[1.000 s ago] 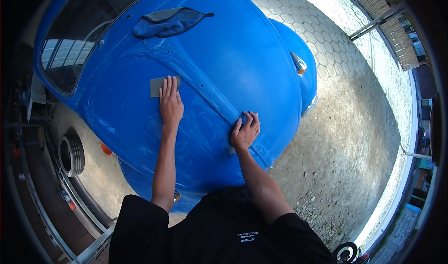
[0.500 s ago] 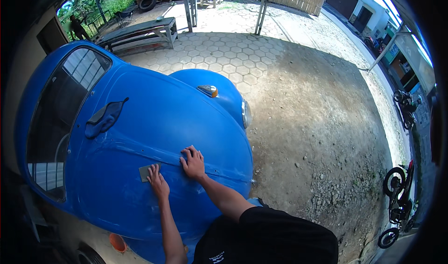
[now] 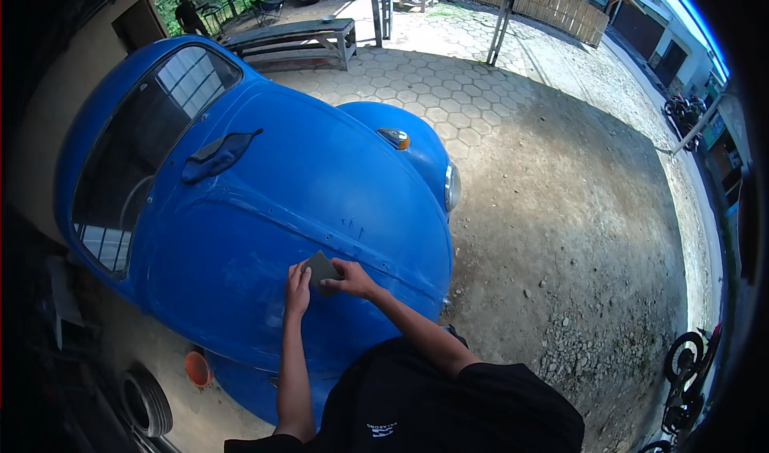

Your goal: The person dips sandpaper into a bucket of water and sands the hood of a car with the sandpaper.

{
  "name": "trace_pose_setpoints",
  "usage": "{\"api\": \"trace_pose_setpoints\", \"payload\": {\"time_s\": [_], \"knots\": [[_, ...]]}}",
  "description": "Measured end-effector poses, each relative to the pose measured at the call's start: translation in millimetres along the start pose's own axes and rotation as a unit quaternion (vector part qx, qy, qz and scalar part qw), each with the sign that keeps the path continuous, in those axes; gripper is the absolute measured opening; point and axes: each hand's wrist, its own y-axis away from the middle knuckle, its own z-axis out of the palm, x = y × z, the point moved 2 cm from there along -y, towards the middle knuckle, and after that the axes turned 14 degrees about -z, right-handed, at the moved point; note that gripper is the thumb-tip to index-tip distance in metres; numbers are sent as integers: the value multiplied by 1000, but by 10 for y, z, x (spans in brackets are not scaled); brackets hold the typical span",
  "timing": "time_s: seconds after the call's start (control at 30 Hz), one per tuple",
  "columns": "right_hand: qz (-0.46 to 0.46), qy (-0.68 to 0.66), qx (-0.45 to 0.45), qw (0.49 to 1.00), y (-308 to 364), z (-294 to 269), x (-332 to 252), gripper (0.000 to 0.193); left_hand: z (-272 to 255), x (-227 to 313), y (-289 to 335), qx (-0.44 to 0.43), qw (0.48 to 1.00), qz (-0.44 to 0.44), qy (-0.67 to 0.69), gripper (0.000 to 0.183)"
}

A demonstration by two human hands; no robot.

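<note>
A grey sheet of sandpaper (image 3: 321, 267) is held in both hands, just over the front hood of a blue car (image 3: 240, 269). My left hand (image 3: 297, 289) pinches its left edge, while my right hand (image 3: 351, 279) grips the right edge with thumb and fingers. Pale scuffs and streaks mark the blue paint around a raised ridge down the hood's middle. A dark, crumpled cloth-like item (image 3: 220, 157) lies farther up the hood, near the windshield (image 3: 148, 153).
An orange container (image 3: 198, 369) and a tire (image 3: 146, 401) are on the ground at lower left. The fender carries an amber turn signal (image 3: 394, 138) and a headlight (image 3: 452, 187). Beyond stand a wooden bench (image 3: 300, 40) and a person (image 3: 189, 14). A motorcycle (image 3: 689, 385) is at right.
My right hand has left the hood surface and taken hold of the sandpaper. The sheet, flat under my left hand before, is now lifted and turned between both hands. The view has shifted.
</note>
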Motion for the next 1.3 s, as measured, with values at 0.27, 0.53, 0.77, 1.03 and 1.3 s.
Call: {"api": "trace_pose_setpoints", "payload": {"time_s": [0.27,0.53,0.77,1.03,1.3], "knots": [[-162,346,31,924,-107,344,-196,35,-773,-777,347,426,857,-91,-277,44],[-150,460,-133,865,585,677,364,53,-541,-1074,459,483,801,-88,-344,48],[-126,472,-142,861,316,731,400,51,-520,-998,488,475,822,-108,-293,48],[-280,464,-235,807,158,399,300,50,-504,-1032,472,477,819,-121,-296,48],[-411,421,-222,778,67,326,243,29,-527,-1077,458,481,810,-111,-316,48]]}}
